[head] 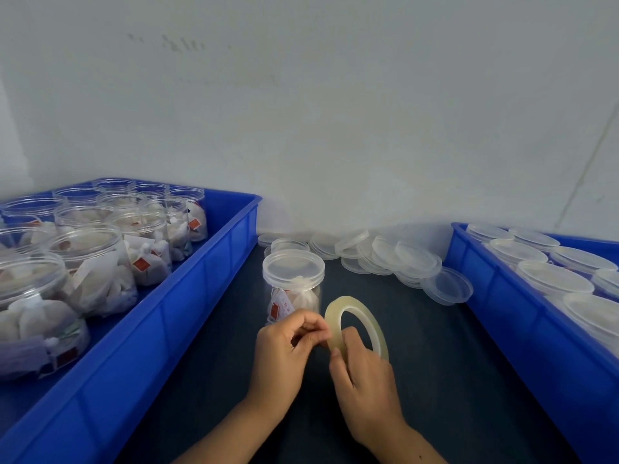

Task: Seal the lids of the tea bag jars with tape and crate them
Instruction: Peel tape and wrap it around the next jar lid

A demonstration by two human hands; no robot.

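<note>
blue crate (214, 259) holds open tea bag jars (100, 262); lidded jar (293, 283) outside.

**Obscured and cut-off items**

Left crate (214, 262) and right crate (485, 296) run past the frame edges. The left hand (284, 349) hides the jar (293, 283) base. Jar label print is unreadable. The tape roll (355, 316) free end is indiscernible.

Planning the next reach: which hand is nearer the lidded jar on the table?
Left. The left hand sits just in front of the lidded jar; the right hand is farther right, holding the tape roll.
</note>
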